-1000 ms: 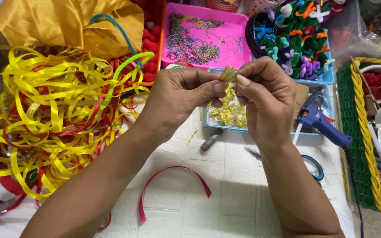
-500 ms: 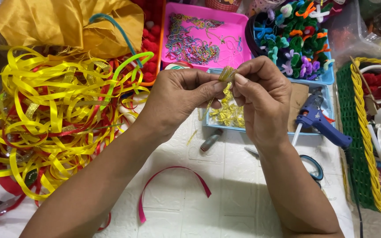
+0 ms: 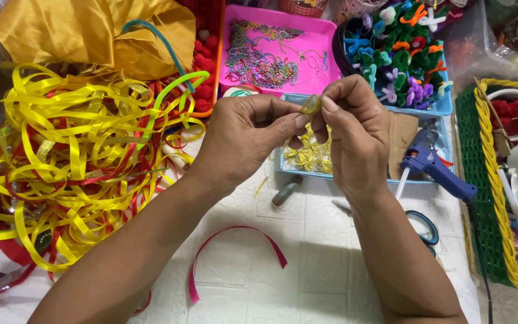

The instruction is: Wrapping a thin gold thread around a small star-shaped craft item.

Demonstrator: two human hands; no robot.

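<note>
My left hand [image 3: 244, 141] and my right hand [image 3: 355, 138] meet in the middle of the view. Together their fingertips pinch a small piece of gold ribbon [image 3: 311, 105], folded between thumbs and forefingers. Just below the hands lies a light blue tray [image 3: 418, 114] holding several small gold ribbon pieces [image 3: 308, 156]. A pink ribbon strip [image 3: 235, 249] curls on the white table below my left forearm.
A big tangle of yellow and red ribbons [image 3: 67, 162] fills the left. Gold cloth [image 3: 85, 30] lies at top left, a pink tray of beaded chains [image 3: 277, 51] at top. A blue glue gun [image 3: 436, 168], scissors [image 3: 421, 225] and a green-and-yellow basket [image 3: 487, 192] are on the right.
Both hands have stayed in place; the fingers have shifted slightly on the gold ribbon piece.
</note>
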